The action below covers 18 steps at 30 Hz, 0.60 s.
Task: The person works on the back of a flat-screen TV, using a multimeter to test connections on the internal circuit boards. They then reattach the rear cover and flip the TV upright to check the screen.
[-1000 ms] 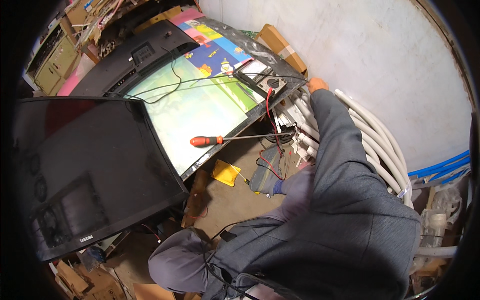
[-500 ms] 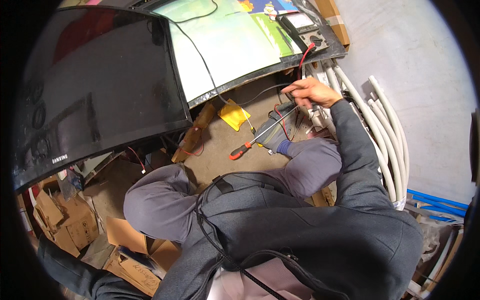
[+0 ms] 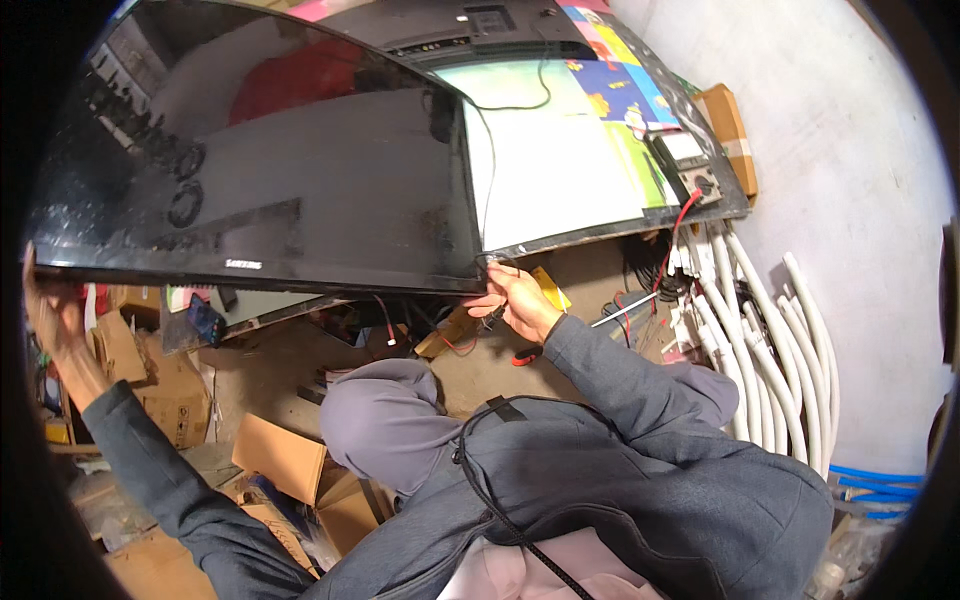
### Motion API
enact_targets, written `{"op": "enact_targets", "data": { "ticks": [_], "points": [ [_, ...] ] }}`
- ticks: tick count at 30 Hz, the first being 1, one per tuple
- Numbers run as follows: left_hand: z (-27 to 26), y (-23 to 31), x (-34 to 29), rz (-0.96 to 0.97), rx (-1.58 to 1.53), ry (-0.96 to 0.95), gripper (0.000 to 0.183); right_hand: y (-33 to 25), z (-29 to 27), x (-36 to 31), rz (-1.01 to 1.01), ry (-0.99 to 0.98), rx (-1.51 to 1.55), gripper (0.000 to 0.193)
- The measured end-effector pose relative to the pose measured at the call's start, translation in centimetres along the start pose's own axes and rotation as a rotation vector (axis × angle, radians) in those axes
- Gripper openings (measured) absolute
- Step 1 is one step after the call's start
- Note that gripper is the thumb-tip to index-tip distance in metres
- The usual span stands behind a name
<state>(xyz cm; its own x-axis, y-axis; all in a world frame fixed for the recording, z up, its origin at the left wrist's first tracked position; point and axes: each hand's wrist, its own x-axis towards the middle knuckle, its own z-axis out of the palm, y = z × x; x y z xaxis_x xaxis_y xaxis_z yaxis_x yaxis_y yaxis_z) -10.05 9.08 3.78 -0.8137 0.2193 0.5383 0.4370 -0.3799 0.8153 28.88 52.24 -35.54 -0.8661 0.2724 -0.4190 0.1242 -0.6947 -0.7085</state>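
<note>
A large flat-screen television [image 3: 340, 190] with a black glossy screen lies tilted at the left, its lower edge toward me. At its lower left corner is my left hand [image 3: 62, 335], wrapped round the edge with part of the fingers hidden. My right hand [image 3: 520, 302] grips the lower right corner, where a thin black cable [image 3: 487, 180] runs past the frame. Below the right forearm, the red handle of a screwdriver [image 3: 527, 356] shows on the floor side; its shaft reaches to the right, partly covered by my sleeve.
An analog multimeter [image 3: 692, 172] with a red lead sits on the table's right end, beside pale sheets [image 3: 560, 165]. White pipes [image 3: 790, 360] stand at the right along the wall. Open cardboard boxes [image 3: 280, 458] are at lower left. A yellow packet [image 3: 551, 288] lies beyond my right hand.
My right hand has moved left from above the screwdriver's shaft to the television's corner. My left hand has come into view at the other corner. The view has shifted.
</note>
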Motion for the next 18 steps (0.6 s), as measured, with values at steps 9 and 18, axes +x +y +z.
{"op": "enact_targets", "data": {
  "ticks": [9, 18],
  "points": [
    [-2.1, -3.0, -1.2, -0.013, -0.05, 0.205, 0.02, -0.3, 1.7, 0.5, -0.017, 0.038, 0.009, 0.036],
    [-4.9, -7.2, -2.1, 0.029, -0.184, 0.254, 0.016, -1.1, 1.2, 0.5, -0.147, 0.104, 0.074, 0.017]
  ]
}}
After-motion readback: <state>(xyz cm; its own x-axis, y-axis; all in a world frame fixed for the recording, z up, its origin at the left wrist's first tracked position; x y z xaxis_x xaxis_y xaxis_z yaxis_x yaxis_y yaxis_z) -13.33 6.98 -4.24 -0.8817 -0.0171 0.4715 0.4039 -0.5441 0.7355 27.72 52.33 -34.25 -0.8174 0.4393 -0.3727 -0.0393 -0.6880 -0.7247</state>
